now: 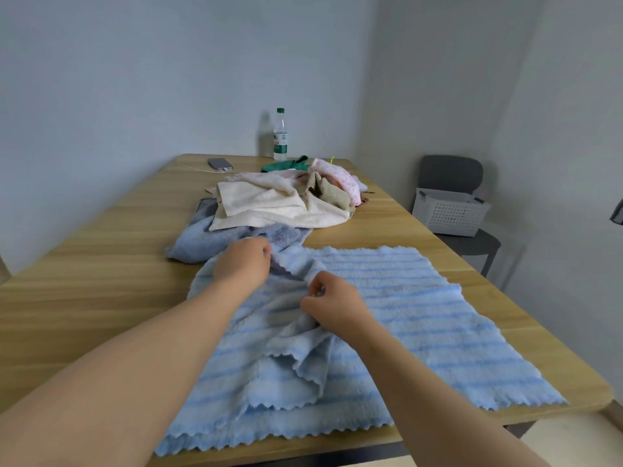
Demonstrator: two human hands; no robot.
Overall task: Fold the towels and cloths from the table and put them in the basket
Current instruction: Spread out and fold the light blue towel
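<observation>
Pale grey walls (135, 79); 1 dark chair (451, 173) in the corner.

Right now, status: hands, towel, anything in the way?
Left hand and right hand pinch the striped blue towel, half bunched. Cloth pile beyond it. Basket on chair.

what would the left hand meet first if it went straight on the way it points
Probably the crumpled grey-blue towel, lying just past the left hand, which pinches the striped blue towel. The cream towel lies further on. Depth is uncertain from one view.
</observation>
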